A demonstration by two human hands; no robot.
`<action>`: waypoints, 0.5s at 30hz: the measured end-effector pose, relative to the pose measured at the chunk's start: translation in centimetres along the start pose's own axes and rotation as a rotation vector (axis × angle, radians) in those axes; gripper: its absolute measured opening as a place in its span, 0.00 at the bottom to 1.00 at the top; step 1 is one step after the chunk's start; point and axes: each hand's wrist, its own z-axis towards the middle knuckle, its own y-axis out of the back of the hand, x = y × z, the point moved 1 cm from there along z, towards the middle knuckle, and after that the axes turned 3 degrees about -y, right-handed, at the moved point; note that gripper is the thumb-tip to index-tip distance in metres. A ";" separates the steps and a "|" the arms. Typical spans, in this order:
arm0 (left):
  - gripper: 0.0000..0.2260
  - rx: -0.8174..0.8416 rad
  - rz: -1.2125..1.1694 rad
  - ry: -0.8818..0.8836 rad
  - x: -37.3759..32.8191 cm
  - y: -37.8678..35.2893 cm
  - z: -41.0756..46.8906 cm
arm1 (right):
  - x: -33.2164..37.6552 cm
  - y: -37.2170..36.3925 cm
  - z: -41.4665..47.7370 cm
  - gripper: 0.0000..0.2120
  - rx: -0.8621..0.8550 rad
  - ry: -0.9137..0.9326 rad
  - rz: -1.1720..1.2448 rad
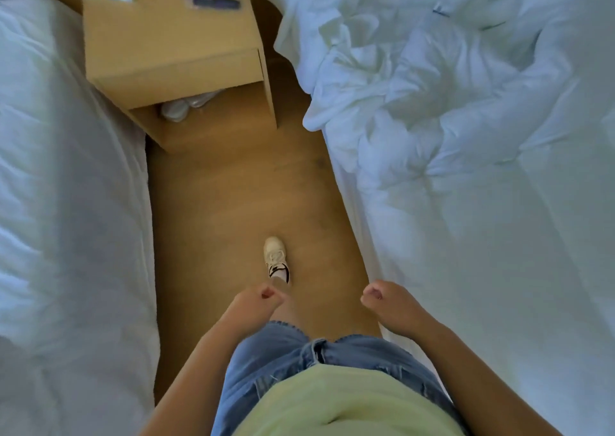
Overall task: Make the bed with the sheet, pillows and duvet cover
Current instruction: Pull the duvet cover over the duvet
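the left hand (256, 299) and right hand (386, 299) hang in front of the hips, fingers (371, 294) loosely curled and holding nothing. the duvet (416, 79) lies in a rumpled heap on the bed (499, 269), well ahead of the right fingers and off to their right. the part of that bed just beside those fingers lies flatter. a second bed (66, 169) in white linen runs along outside the left fingers. a nightstand (173, 52) stands ahead of them at the end of the floor (233, 186) aisle. no pillows can be made out.

the step in hand looks like walking up to the heap. to do it well, stop level with the bunched cloth. find an edge or corner rather than a fistful of the middle. take it with both hands spread apart and draw it flat along the bed.
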 end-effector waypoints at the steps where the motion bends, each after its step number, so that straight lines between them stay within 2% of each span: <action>1: 0.07 0.017 0.012 -0.006 -1.3 2.3 2.2 | 1.7 1.4 2.1 0.10 -0.016 -0.008 0.027; 5: 0.07 0.060 0.137 -0.033 -7.7 11.9 10.3 | 8.3 7.5 8.3 0.07 -0.072 -0.063 0.136; 9: 0.09 0.143 0.262 -0.142 -16.9 18.8 17.3 | 13.2 14.4 12.9 0.04 -0.141 -0.099 0.244; 12: 0.07 0.170 0.380 -0.250 -25.0 21.5 22.6 | 14.9 19.8 17.3 0.05 -0.269 -0.123 0.305; 15: 0.05 0.193 0.497 -0.334 -32.8 22.5 27.8 | 15.4 24.8 22.6 0.12 -0.381 -0.146 0.408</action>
